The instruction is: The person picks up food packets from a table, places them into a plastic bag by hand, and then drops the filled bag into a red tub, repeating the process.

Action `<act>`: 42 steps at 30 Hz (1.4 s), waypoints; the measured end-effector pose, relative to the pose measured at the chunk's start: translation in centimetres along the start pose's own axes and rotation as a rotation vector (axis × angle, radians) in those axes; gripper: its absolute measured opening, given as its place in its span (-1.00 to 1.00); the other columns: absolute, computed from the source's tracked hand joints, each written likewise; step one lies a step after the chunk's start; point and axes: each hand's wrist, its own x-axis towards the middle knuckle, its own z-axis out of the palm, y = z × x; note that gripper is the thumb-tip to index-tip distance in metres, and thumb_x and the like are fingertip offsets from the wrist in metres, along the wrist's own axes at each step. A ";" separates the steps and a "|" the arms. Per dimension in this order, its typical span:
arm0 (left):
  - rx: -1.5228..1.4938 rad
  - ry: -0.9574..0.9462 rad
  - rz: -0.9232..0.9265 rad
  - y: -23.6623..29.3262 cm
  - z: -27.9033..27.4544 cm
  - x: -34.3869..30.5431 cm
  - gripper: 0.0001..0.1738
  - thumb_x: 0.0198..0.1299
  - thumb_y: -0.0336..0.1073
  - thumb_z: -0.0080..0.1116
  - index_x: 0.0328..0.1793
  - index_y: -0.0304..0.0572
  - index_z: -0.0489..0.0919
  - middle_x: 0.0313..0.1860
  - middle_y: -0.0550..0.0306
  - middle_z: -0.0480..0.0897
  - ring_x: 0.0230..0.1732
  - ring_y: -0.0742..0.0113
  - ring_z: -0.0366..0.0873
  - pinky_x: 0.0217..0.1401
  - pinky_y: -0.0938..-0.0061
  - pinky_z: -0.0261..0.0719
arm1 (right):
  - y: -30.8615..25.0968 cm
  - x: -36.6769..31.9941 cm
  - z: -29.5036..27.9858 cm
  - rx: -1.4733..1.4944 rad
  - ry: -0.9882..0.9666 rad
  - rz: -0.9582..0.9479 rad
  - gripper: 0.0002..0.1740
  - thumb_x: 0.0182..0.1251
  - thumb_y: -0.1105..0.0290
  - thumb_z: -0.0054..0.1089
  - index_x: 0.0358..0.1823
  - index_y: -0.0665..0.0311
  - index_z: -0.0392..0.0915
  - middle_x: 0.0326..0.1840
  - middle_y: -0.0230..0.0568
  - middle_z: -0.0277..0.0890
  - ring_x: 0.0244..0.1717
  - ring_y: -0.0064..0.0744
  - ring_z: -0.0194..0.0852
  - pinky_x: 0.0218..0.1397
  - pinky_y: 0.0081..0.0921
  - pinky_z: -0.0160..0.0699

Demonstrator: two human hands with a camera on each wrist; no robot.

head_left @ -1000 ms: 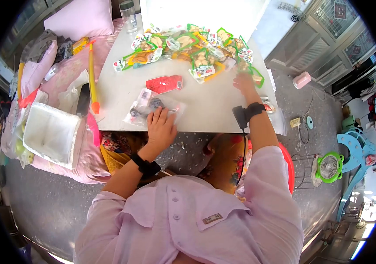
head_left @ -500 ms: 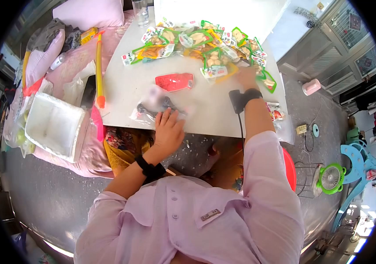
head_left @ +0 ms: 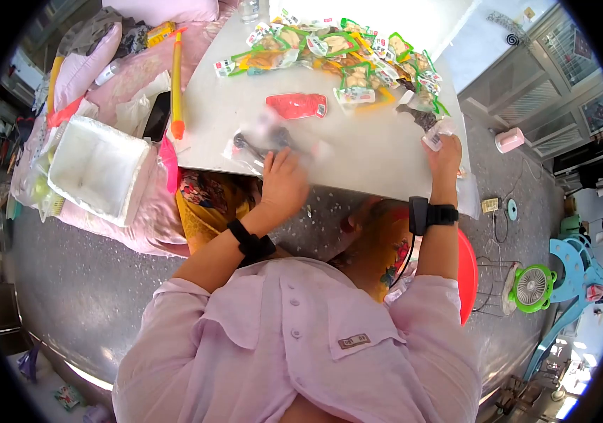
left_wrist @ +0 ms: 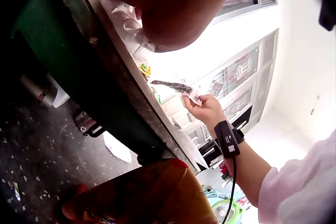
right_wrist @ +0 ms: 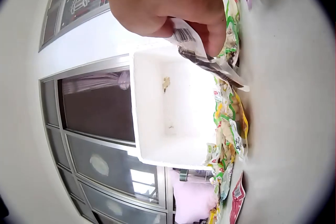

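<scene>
In the head view my right hand (head_left: pixel 446 156) pinches the end of a clear snack packet with dark contents (head_left: pixel 425 120), held over the table's right side. The right wrist view shows a barcode label on this packet (right_wrist: pixel 202 56), between thumb and fingers. My left hand (head_left: pixel 285 185) is at the table's front edge, its fingertips resting on clear plastic packets with dark pieces inside (head_left: pixel 248 144). Just beyond them lies a red packet (head_left: pixel 296 106). Across the back of the table spreads a pile of green- and yellow-edged snack packets (head_left: pixel 337 46).
Behind the pile stands a white foam box (right_wrist: pixel 173 150). Another white foam box (head_left: pixel 97 166) sits on the pink-covered bed at left, near a long yellow-orange object (head_left: pixel 177 84). A green fan (head_left: pixel 531 287) stands on the floor at right.
My right hand has drawn back from the pile toward the table's right front, now with the dark packet. My left hand stays on the clear packets. The head view has shifted.
</scene>
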 end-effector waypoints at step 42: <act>-0.140 0.137 0.131 0.9 -2.1 0.3 -0.90 -0.18 -0.46 0.00 -0.47 -0.29 0.38 -0.26 -0.06 0.46 -0.10 -0.02 0.37 -0.05 0.19 0.30 | 8.4 -18.0 8.5 0.365 -0.319 0.566 -0.80 0.14 0.48 -0.16 -0.18 0.25 0.30 -0.22 -0.26 0.40 -0.25 -0.45 0.42 -0.30 -0.50 0.46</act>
